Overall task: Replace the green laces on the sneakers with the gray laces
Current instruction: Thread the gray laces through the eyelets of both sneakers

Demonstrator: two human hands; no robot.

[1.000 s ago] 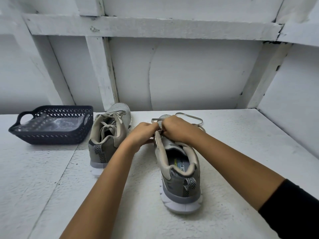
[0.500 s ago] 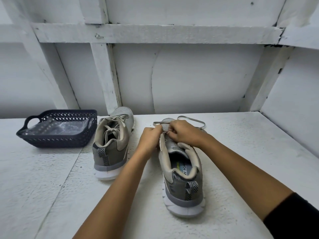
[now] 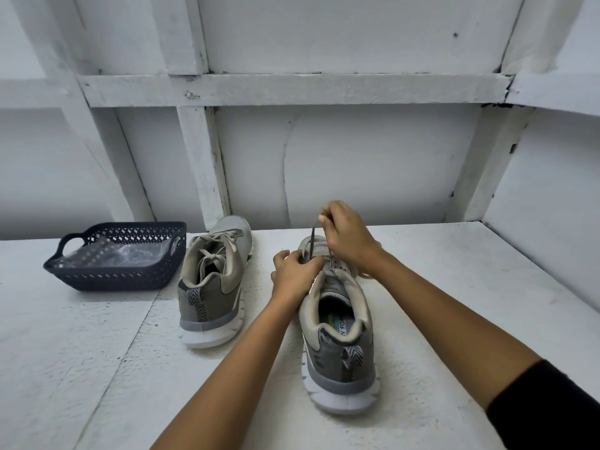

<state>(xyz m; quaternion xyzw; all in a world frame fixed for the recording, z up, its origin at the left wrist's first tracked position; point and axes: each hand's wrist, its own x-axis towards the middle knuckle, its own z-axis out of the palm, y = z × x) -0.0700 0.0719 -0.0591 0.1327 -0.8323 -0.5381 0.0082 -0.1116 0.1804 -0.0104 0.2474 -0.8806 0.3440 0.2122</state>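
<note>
Two grey sneakers stand heel-toward-me on the white shelf. The left sneaker keeps its pale lace tied. The right sneaker is under both hands. My right hand is raised above the toe end and pinches a dark lace, which runs taut down to the eyelets. My left hand grips the left side of the shoe's upper at the eyelets, fingers curled on it. The lace's colour reads as dark grey-green; the rest of it is hidden by my hands.
A dark blue perforated basket with clear plastic inside sits at the back left. The white wall and its wooden posts close off the back, and a side wall rises on the right.
My right hand has lifted up and away from the shoe, drawing the lace upward out of the eyelets. My left hand stayed on the shoe. The loose lace loop beyond the toe is gone.
</note>
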